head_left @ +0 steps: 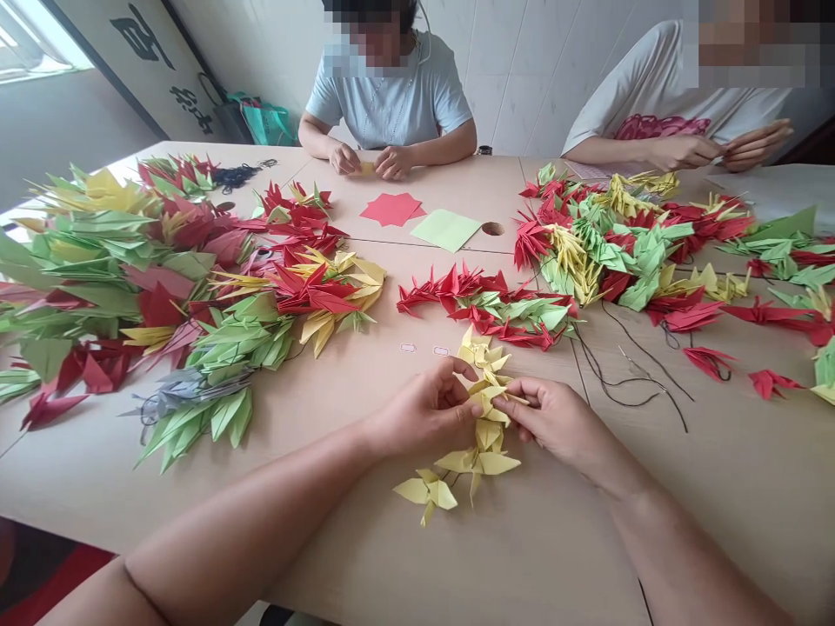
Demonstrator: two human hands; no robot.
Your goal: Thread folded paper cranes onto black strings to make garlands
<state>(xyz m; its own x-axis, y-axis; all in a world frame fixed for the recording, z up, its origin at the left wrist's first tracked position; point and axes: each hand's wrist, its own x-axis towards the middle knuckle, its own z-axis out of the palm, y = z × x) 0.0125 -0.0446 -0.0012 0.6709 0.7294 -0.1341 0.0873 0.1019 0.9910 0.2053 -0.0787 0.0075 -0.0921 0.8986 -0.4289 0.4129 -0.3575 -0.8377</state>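
A string of yellow origami cranes (488, 432) runs up the table in front of me, its cranes threaded on a dark cord. From the left side, my left hand (434, 404) pinches the string with thumb and fingers closed. Opposite it, my right hand (548, 413) grips one of the yellow cranes between thumb and fingertips. The lowest crane (427, 494) lies a little apart toward the near left, with dark cord showing beside it. Just beyond my hands lies a string of red and green cranes (496, 309).
A large heap of strung cranes (163, 261) covers the left; another pile (606, 235) spreads right. Dark cords (626, 374) trail from it. Red paper (390, 209) and green paper (447, 229) lie near a round table hole (493, 229). Two people sit opposite, their hands (395, 163) on small pieces.
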